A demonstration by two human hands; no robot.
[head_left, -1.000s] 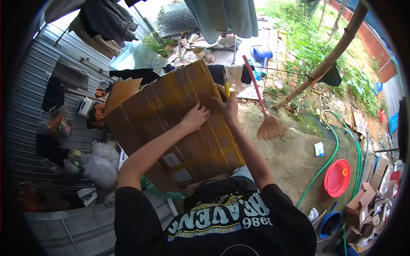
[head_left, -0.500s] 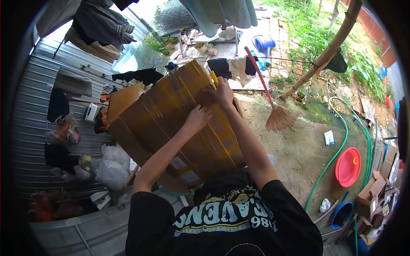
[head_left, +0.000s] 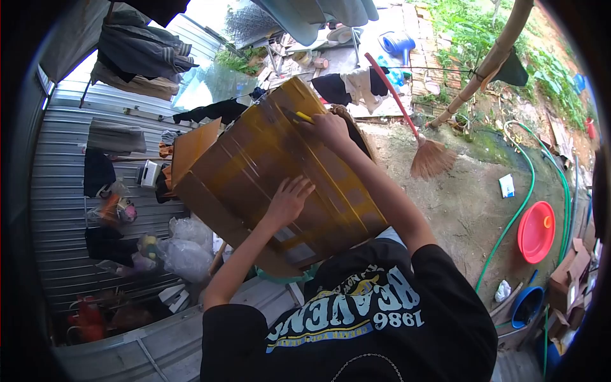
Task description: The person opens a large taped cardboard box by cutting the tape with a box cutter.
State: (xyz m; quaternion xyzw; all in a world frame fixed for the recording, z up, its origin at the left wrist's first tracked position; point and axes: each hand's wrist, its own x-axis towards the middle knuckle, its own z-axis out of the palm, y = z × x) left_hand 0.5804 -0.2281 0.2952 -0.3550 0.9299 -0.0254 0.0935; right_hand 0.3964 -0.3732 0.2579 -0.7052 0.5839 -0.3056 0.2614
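Observation:
A big cardboard box (head_left: 254, 184), wrapped in yellowish packing tape, stands tilted in front of my body. My left hand (head_left: 289, 200) lies flat on the middle of its taped face, fingers spread. Closer to the box's upper right edge, my right hand (head_left: 331, 132) grips a yellow box cutter (head_left: 304, 117). The cutter's dark front end points left and sits right at the taped surface. Part of its handle is hidden inside my fingers. One cardboard flap (head_left: 194, 149) sticks out at the box's left side.
Clothes (head_left: 143, 54) hang at the upper left by a corrugated metal wall (head_left: 60, 191). Plastic bags (head_left: 184, 254) lie left of the box. To the right are a red-handled broom (head_left: 433, 158), a green hose (head_left: 509, 229), a red basin (head_left: 536, 232) and a blue bucket (head_left: 528, 305).
My right hand has moved the box cutter left and inward from the upper right edge onto the taped face. My left hand has slid slightly lower, its fingers more spread. The view has shifted.

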